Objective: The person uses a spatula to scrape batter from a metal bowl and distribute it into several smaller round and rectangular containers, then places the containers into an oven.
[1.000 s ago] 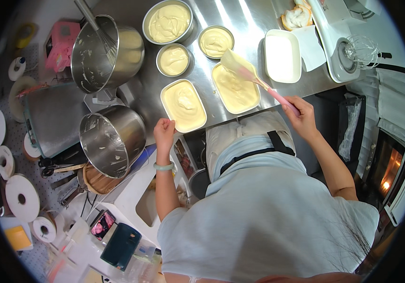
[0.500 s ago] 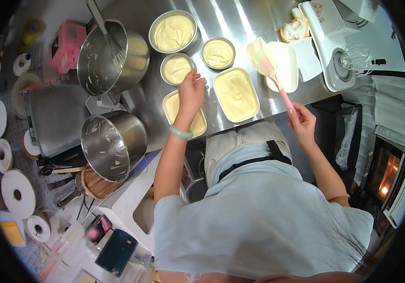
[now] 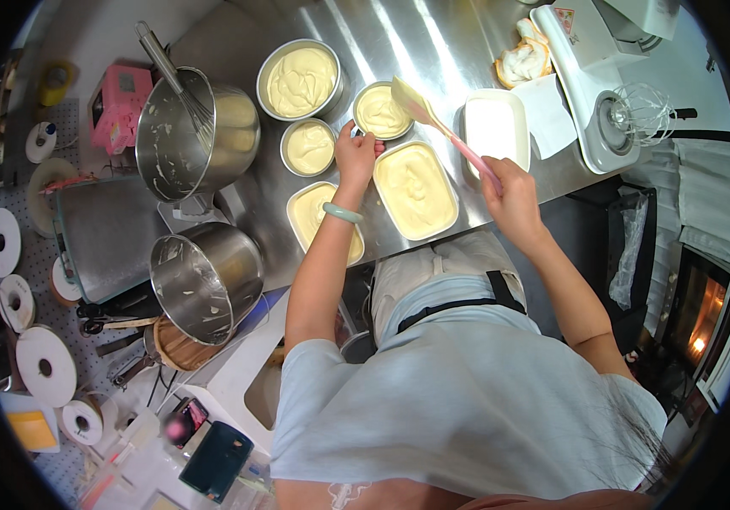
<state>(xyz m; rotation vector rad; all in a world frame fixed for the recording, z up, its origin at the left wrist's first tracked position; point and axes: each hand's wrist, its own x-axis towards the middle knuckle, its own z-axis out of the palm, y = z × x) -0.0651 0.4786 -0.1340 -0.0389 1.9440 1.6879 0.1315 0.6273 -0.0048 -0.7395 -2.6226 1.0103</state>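
The right hand (image 3: 509,201), right of centre in the frame, is closed around the handle of a pink spatula (image 3: 467,153), whose batter-coated blade points to the upper left and overlaps the edge of a small round tin (image 3: 355,104) of pale yellow batter. The left hand (image 3: 355,158), near the frame's upper centre, has its fingers partly curled at that tin's lower-left rim; whether they pinch it I cannot tell.

Just below the tin is a rectangular container (image 3: 433,235) of batter; a smaller rectangular container (image 3: 290,214), also filled, lies partly behind the left forearm. Another small round tin (image 3: 333,161) and a large round tin (image 3: 339,92), both holding batter, stand to the left and upper left of the left hand.

A white dish (image 3: 497,127) sits above the right hand on the metal worktop (image 3: 433,34). Farther out, two steel bowls are at the left, the upper (image 3: 161,161) holding a whisk (image 3: 199,115).
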